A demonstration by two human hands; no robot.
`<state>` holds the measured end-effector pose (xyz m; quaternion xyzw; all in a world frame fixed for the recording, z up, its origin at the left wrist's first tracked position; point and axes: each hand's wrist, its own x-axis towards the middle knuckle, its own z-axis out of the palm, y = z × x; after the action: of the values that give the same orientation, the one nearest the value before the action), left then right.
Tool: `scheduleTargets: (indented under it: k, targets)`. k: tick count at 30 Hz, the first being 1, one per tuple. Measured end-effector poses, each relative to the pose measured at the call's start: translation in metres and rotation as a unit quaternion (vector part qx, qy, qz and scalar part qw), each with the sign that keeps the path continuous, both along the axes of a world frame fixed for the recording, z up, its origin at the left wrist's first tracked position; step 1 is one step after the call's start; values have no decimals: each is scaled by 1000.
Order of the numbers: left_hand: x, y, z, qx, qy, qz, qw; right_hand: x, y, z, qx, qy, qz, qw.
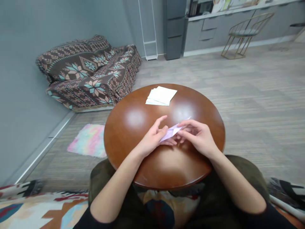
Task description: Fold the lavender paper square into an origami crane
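A folded piece of lilac paper (169,133) is held between my two hands above the round brown table (119,133). My left hand (156,133) grips its left end, thumb on top and the other fingers beneath, with the index finger stretched out. At the right end, my right hand (196,135) pinches the paper between thumb and fingers. A pale, whitish flap shows near the right fingertips. The fingers under the paper are partly hidden. Toward the far edge of the table lies a small stack of pale square sheets (162,95), slightly fanned out.
A sofa with a patterned cover (90,73) stands behind the table to the left. On the floor lies a fluffy pastel rug (89,140). Grey kitchen cabinets (219,28) and a gold wire chair (245,33) are at the back right.
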<state>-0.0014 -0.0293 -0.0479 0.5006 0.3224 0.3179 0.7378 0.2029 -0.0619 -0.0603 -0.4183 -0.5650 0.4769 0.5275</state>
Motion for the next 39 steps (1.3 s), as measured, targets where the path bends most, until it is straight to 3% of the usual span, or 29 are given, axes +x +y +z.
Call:
scheduleTargets:
  k: [3,5,8,13,24,32,39]
  targets:
    - [2,0,0,43,-29,49,997,-1,2,-5,54,10,-133,990]
    - [4,-1,1,112,-16,92,989,-2,2,-7,70,8,-163,984]
    - [6,-3,1,192,39,152,969,-6,-1,-9,72,13,-141,987]
    - [8,-5,0,216,61,170,959,-14,-8,-8,52,23,-64,996]
    - [12,-10,1,221,45,169,959,-20,-8,-7,72,30,-121,990]
    - [12,-9,3,218,67,183,956,-20,-9,-2,43,67,-111,991]
    - [13,-9,-1,208,48,162,963,-22,-9,-1,78,35,-134,987]
